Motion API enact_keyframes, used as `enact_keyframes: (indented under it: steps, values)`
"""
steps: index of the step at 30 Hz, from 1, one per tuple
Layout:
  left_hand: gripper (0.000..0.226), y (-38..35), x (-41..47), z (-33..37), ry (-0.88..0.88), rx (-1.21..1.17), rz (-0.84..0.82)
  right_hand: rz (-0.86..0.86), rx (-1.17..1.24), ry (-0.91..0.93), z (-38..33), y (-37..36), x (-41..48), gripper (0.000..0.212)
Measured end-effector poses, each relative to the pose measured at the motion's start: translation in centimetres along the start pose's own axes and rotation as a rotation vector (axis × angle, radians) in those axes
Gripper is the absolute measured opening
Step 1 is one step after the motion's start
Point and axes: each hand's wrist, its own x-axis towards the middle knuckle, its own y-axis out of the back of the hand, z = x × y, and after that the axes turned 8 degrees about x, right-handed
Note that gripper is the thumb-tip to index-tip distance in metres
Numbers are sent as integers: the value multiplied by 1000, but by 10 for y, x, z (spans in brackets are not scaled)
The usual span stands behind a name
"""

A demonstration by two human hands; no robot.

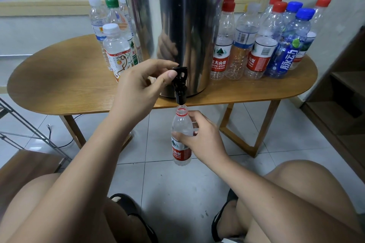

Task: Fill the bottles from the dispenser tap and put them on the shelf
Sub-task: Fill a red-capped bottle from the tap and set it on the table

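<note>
bottle [181,134] upright, mouth toward tap [179,85]

The dispenser [177,25] ran out past the top edge, so its lid was unseen. The left grip [138,89] covered part of the lever of the tap [180,89]. The right grip [205,140] hid the middle of the bottle [180,124] it held; whether water ran, or how full it was, could not be told. The rear bottles [113,12] on the left overlapped one another, their small print unreadable. The shelf [343,77] was cut by the right edge, the wire rack [35,129] by the left.
</note>
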Motion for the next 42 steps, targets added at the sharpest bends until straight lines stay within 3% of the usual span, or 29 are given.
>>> enact_keyframes:
  steps: [4,12,20,24,27,31,42]
  values:
    - [15,11,-8,-22,65,38,5,-7,1,23,-1,1,-4,63]
    - [30,14,-17,-81,141,419,-143,-29,12,25,-6,1,-9,58]
    - [28,1,-22,-92,60,491,-198,-67,4,28,-6,0,-14,56]
    - [21,0,-26,-86,43,453,-169,-67,-2,29,-6,1,-15,57]
    - [16,3,-33,-68,67,295,-178,-71,-5,34,-5,1,-16,59]
    - [26,2,-43,-45,59,144,-221,-79,-14,58,-6,0,-18,61]
    - [33,-14,-50,-33,-69,186,-291,-91,-13,118,-8,-6,-22,57]
